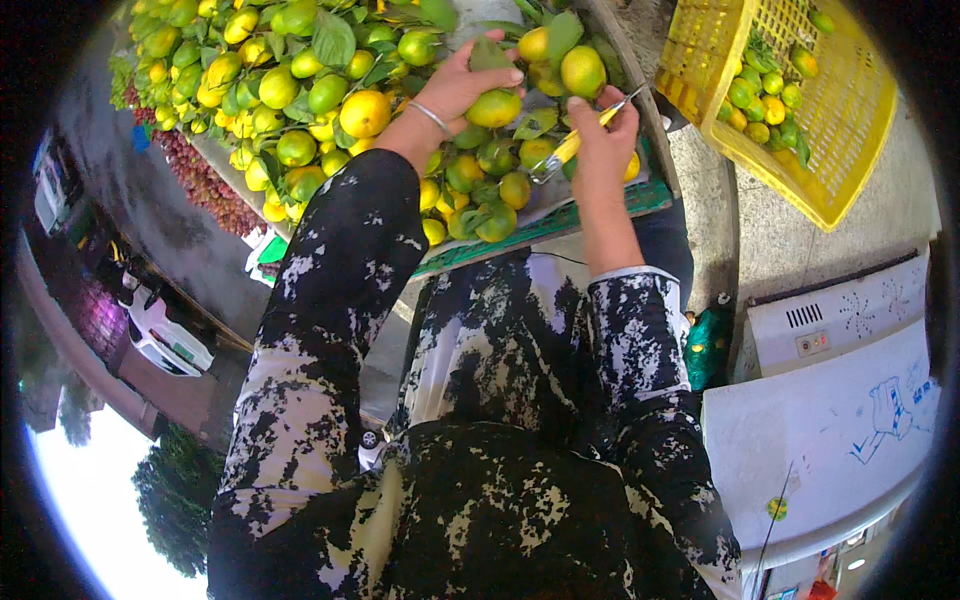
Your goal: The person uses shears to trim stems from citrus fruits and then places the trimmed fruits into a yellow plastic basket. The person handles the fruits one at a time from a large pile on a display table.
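My left hand point(457, 90), a bracelet on its wrist, has thumb and fingers around a green-yellow mandarin point(493, 109) with a leaf on it. Beside it on the right, my right hand point(606, 127) grips yellow-handled pruning snips point(581, 136); their metal tip points up and right, past the fingers. Just above the right hand lies a yellower mandarin point(583, 72). Many green and yellow mandarins with leaves point(296, 148) are heaped to the left of my hands, and more lie below them near the stand's front edge.
The stand has a green wooden edge point(540, 225). A yellow plastic crate point(840, 172) holding some mandarins stands at the upper right. Red grapes point(214, 184) lie beyond the heap at left. A white chest freezer point(817, 435) is at the lower right, near a green bag point(706, 349).
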`<action>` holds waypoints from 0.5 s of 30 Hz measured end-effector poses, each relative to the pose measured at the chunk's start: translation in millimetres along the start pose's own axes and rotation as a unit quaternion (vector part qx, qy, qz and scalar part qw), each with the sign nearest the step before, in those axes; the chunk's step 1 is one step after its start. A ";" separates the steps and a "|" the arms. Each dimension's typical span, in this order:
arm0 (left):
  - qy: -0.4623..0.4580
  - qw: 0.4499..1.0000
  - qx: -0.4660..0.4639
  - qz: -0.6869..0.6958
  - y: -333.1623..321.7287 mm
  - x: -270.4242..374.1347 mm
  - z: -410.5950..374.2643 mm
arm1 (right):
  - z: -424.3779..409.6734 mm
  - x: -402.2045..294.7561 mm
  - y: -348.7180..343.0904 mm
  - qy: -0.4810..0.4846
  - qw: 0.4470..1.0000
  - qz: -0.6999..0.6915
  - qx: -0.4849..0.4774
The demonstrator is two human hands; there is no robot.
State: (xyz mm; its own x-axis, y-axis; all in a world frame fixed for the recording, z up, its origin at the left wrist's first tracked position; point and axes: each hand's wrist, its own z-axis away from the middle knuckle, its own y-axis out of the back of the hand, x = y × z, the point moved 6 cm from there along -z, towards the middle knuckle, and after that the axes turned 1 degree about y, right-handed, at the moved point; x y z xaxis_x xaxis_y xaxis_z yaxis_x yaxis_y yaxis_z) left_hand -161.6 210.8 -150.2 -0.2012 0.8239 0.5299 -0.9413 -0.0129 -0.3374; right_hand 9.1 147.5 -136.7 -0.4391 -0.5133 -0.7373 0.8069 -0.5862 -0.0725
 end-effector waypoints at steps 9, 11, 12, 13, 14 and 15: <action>-0.015 0.648 0.250 -0.719 60.1 64.3 1.8 | -8.8 -10.3 22.7 -0.046 0.999 -0.011 -0.014; -0.047 0.498 0.280 -0.819 56.1 76.7 -1.5 | -4.1 -9.2 24.9 -0.057 0.998 0.005 -0.016; -0.035 0.483 0.278 -0.830 59.7 74.2 -6.8 | 0.5 -9.8 23.1 -0.064 0.998 0.007 -0.019; -0.023 0.467 0.277 -0.839 66.0 71.6 -16.5 | 4.8 -10.5 21.1 -0.071 0.997 0.008 -0.023; -0.011 0.453 0.275 -0.848 73.8 66.1 -28.0 | 7.6 -9.0 20.2 -0.075 0.996 -0.007 -0.044; 0.001 0.437 0.272 -0.857 78.7 61.2 -33.8 | 9.8 -9.7 18.5 -0.066 0.996 0.017 -0.058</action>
State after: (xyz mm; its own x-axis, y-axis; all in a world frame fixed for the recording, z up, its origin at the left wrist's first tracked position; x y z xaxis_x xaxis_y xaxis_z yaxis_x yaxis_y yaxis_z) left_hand -238.9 279.4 -170.7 0.9260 -0.1121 -0.3604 0.3668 0.4923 0.7894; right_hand 24.4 135.5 -124.2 -0.4524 -0.6147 -0.6461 0.8595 -0.4938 -0.1320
